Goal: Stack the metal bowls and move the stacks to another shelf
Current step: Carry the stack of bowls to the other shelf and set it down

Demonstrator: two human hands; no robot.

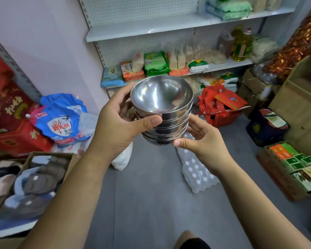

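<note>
A stack of several shiny metal bowls (162, 97) is held up in front of me, above the grey floor. My left hand (118, 121) grips the stack's left side, thumb across the front of the upper rims. My right hand (203, 139) cups the stack from below on the right, thumb under the lowest bowl. The top bowl is empty and faces up. A white shelf unit stands behind, with a bare upper shelf (142, 31) and a lower shelf crowded with food packs.
Blue and white bags (61, 119) and red boxes lie on the left, a box of folded clothes (31, 186) at lower left. A red basket (221, 108), a wrapped pack of bottles (196, 169), cartons and a wooden cabinet (302, 97) crowd the right. Grey floor (151, 203) runs down the middle.
</note>
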